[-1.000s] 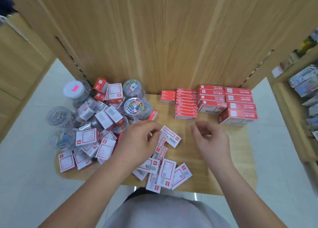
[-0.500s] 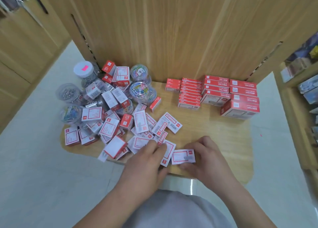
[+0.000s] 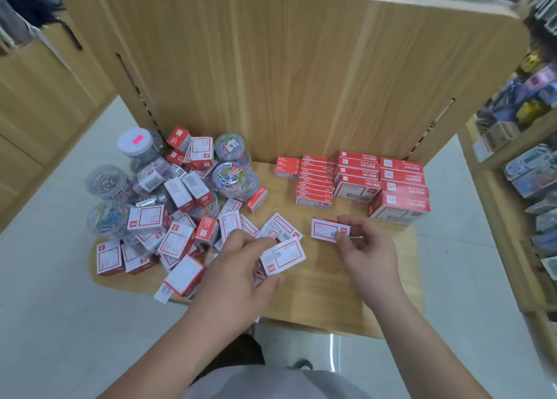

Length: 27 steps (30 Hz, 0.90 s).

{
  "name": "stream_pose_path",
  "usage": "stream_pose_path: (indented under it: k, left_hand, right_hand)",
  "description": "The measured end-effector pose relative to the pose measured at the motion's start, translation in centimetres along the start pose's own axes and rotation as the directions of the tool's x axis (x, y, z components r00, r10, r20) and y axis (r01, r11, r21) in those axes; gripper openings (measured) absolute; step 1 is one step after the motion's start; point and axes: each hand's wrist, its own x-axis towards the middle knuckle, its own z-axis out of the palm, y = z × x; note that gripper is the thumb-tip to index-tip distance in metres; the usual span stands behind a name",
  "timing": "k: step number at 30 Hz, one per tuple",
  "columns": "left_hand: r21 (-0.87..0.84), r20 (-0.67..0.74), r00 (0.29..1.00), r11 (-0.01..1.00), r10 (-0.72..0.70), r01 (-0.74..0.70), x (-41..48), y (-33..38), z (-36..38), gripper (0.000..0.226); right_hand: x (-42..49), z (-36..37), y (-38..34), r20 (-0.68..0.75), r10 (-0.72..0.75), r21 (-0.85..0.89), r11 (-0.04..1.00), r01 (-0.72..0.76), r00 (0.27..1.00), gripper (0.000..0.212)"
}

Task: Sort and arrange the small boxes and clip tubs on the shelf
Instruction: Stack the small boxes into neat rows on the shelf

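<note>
Left hand (image 3: 241,266): seen low in the centre of the frame; its grip is closed on the left end of a white box (image 3: 284,257), which is tilted and sticks out to the right of the fingers.
Right hand (image 3: 369,255): seen right of centre; its grip is clamped, thumb against fingertips, on the right end of a second small box (image 3: 327,229), which is held out to the left of the hand.
Held boxes: near each other, not touching.
Red stacks (image 3: 355,175): set in tidy rows at the back right of the shelf (image 3: 331,287), above the right hand.
Loose boxes (image 3: 174,236): heaped at the left, beside the left hand.
Clip tubs (image 3: 230,172): clear and round, mixed into the heap at the back left.
</note>
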Motion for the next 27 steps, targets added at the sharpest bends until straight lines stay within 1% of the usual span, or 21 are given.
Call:
stream_pose_path:
  k: [2, 3, 5, 7, 9, 11, 14, 18, 22, 24, 27]
  left_hand:
    - [-0.109, -0.013, 0.998, 0.992, -0.058, 0.056, 1.5, 0.3, -0.8, 0.048]
    - [-0.171, -0.009, 0.995, 0.98, -0.103, 0.1, 2.2, 0.4, -1.0, 0.049]
    - [-0.338, 0.033, 0.982, 0.922, -0.187, 0.187, 3.5, 0.6, -1.5, 0.054]
    - [-0.453, 0.073, 0.976, 0.865, -0.205, 0.215, 4.7, 0.8, -2.0, 0.054]
    - [-0.499, 0.104, 0.975, 0.838, -0.196, 0.222, 5.8, 1.1, -2.3, 0.051]
    - [-0.508, 0.106, 0.975, 0.833, -0.193, 0.22, 6.9, 1.2, -2.3, 0.045]
    - [-0.465, 0.137, 0.976, 0.859, -0.171, 0.216, 8.1, 1.0, -2.1, 0.04]
    - [-0.437, 0.201, 0.969, 0.872, -0.143, 0.22, 9.1, 0.4, -2.1, 0.044]
    - [-0.386, 0.2, 0.973, 0.903, -0.117, 0.188, 9.7, -0.4, -2.3, 0.034]
    - [-0.368, 0.2, 0.974, 0.913, -0.107, 0.176, 9.7, -0.5, -2.3, 0.032]
    - [-0.364, 0.199, 0.974, 0.914, -0.11, 0.178, 9.7, -0.2, -2.3, 0.036]
  right_hand:
    - [1.0, 1.0, 0.0, -0.022, -0.073, -0.078, 0.994, 0.071, 0.997, 0.031]
    - [1.4, 1.5, 0.1, -0.037, -0.084, -0.105, 0.991, 0.08, 0.996, 0.033]
    - [2.0, 2.3, 0.1, -0.072, -0.063, -0.103, 0.993, 0.055, 0.995, 0.035]
    - [2.5, 2.8, 0.2, -0.127, -0.083, -0.167, 0.984, 0.062, 0.988, 0.032]
    - [3.0, 2.9, 0.5, -0.199, -0.105, -0.235, 0.97, 0.056, 0.974, 0.028]
    - [3.6, 2.8, 1.0, -0.225, -0.101, -0.292, 0.956, 0.032, 0.969, 0.026]
    - [3.9, 3.0, 1.8, -0.212, -0.141, -0.419, 0.907, 0.04, 0.967, 0.019]
    - [3.8, 3.4, 1.7, -0.221, -0.151, -0.457, 0.889, 0.035, 0.964, 0.018]
    - [3.7, 3.8, 1.8, -0.237, -0.193, -0.539, 0.841, 0.036, 0.952, 0.021]
    - [3.7, 3.9, 1.9, -0.243, -0.197, -0.54, 0.841, 0.037, 0.95, 0.023]
    - [3.7, 3.7, 2.1, -0.232, -0.184, -0.514, 0.857, 0.04, 0.955, 0.025]
